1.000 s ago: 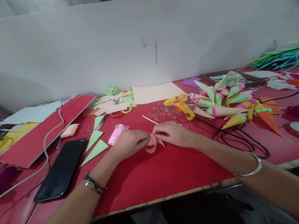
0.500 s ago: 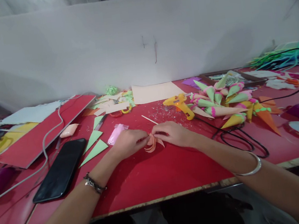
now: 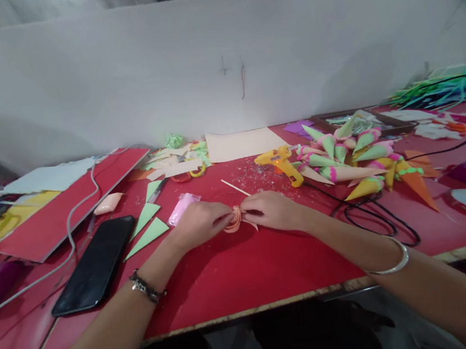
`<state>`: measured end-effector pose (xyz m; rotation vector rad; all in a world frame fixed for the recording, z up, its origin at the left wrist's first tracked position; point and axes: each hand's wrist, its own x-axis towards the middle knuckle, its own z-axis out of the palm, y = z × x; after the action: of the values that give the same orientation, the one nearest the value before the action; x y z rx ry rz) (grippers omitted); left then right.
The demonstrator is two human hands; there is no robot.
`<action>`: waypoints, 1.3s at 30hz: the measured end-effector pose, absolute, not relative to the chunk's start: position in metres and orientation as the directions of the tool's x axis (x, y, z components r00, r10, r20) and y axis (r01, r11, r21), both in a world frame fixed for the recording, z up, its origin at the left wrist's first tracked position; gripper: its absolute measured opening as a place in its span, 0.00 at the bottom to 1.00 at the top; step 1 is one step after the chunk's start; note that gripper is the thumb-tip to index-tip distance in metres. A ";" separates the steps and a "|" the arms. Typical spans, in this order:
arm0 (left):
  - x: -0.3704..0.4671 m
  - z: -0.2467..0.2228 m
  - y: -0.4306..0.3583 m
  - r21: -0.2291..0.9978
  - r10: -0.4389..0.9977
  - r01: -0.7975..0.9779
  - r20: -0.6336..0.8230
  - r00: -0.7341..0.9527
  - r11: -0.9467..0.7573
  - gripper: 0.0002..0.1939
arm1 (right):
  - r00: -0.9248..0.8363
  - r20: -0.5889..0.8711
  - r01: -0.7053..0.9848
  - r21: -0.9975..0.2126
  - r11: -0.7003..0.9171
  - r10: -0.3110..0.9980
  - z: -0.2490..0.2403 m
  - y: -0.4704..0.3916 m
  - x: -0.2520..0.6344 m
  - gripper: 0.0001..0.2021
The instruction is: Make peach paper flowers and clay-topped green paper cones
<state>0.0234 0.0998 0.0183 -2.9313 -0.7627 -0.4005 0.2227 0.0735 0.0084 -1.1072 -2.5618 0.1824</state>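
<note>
Just between both hands (image 3: 202, 222) (image 3: 275, 210), at the fingertips (image 3: 248, 202), curled peach paper (image 3: 234, 224).

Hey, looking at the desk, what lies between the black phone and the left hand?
The head view shows pale green paper triangles lying on the red tabletop between the black phone and the left hand.

Craft workspace, yellow glue gun (image 3: 283, 164), paper cones (image 3: 332, 154), paper scraps (image 3: 174, 162)
</note>
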 end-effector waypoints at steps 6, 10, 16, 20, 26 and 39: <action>0.021 0.019 0.100 -0.050 0.425 0.454 0.278 0.862 -0.889 0.15 | -0.652 0.280 0.665 -0.237 0.709 0.705 0.007 0.074 0.224 0.09; 0.021 0.018 0.100 -0.053 0.411 0.443 0.289 0.865 -0.895 0.16 | -0.667 0.289 0.639 -0.253 0.726 0.687 0.006 0.076 0.226 0.10; 0.022 0.018 0.100 -0.032 0.413 0.439 0.287 0.864 -0.898 0.17 | -0.678 0.287 0.617 -0.277 0.736 0.677 0.008 0.076 0.225 0.11; 0.021 0.018 0.099 -0.022 0.414 0.439 0.294 0.861 -0.898 0.16 | -0.680 0.281 0.616 -0.280 0.736 0.677 0.009 0.075 0.224 0.10; 0.020 0.018 0.100 0.036 0.484 0.497 0.297 0.823 -0.867 0.12 | -0.601 0.342 0.684 -0.248 0.686 0.722 0.009 0.074 0.225 0.08; 0.020 0.017 0.101 0.173 0.565 0.545 0.388 0.728 -0.820 0.40 | -0.527 0.641 0.584 -0.204 0.786 0.558 0.013 0.068 0.226 0.05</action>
<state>0.0195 0.1008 0.0169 -2.9639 -0.9528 -0.6897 0.2257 0.0679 0.0129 -0.8421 -2.2517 -0.0465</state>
